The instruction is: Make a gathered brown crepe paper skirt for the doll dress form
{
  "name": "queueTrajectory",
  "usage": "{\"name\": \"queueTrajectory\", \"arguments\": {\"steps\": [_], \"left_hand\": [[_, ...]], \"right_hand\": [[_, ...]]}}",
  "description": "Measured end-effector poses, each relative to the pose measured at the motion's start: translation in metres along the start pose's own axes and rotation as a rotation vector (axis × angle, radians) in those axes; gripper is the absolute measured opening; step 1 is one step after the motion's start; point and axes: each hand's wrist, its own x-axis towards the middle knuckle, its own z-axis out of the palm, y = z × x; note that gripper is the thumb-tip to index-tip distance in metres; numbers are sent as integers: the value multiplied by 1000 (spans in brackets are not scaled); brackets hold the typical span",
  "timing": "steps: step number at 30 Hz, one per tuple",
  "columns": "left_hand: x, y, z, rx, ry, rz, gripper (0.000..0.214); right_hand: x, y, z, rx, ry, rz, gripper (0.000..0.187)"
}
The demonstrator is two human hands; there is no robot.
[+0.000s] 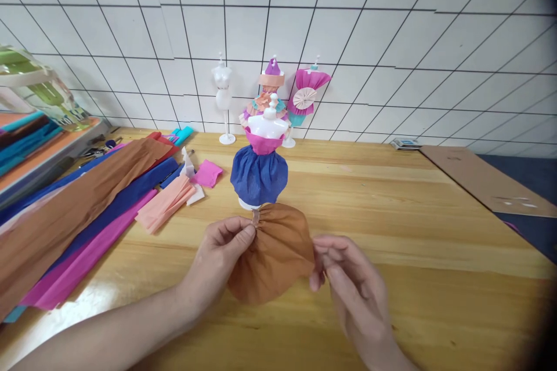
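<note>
Gathered brown crepe paper (278, 255) fans out like a small skirt in front of me. At its bunched top, my left hand (217, 261) pinches it between thumb and fingers, beside a short clear strip (255, 217). My right hand (352, 284) is at the fan's right edge, fingers loosely curled and touching the paper, the thumb off it. Just behind the fan stands a white mini mannequin (268, 125) with a pink top (263, 144) and a puffy blue crepe-paper skirt (260, 175).
A bare white mannequin (223, 90) and two dressed ones, with a peach band (272, 79) and a magenta dress (311, 82), stand by the tiled wall. Crepe-paper strips (100, 185), peach pieces (165, 203) and a pink scrap (208, 174) lie left. A brown board (487, 179) lies right.
</note>
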Motion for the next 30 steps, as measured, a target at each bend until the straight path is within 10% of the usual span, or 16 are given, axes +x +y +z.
{"name": "queueTrajectory", "arguments": {"steps": [5,30], "left_hand": [[-1,4,4,-91,9,-52,25],[-7,6,9,-210,5,-119,24]], "right_hand": [[-7,2,6,12,81,93,46],[-11,8,8,10,11,285,27]]}}
